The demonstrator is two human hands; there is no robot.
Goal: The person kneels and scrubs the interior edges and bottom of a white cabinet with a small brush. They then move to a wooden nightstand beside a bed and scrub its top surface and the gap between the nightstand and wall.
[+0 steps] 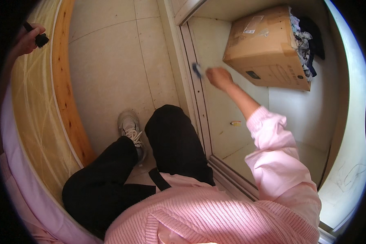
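At the upper left, my left hand (27, 41) is closed around a small black brush (41, 40) with a dark, bristly end; it is held up over the yellow mattress side. My right arm, in a pink sleeve, reaches forward into the low cupboard. My right hand (219, 78) is closed on a small blue-and-white tool (197, 70), blurred, so its kind is unclear. The tool's dark blue end lies over the sliding-door track (198, 91) along the cupboard's front edge. Whether it touches the track, I cannot tell.
Inside the cupboard a tilted cardboard box (260, 44) holds crumpled clothes (304, 46). A small red-and-yellow piece (236, 123) lies on the cupboard floor (221, 107). To the left runs a bed with a wooden rail (63, 81). My shoe (130, 126) rests on the tiled floor (105, 61).
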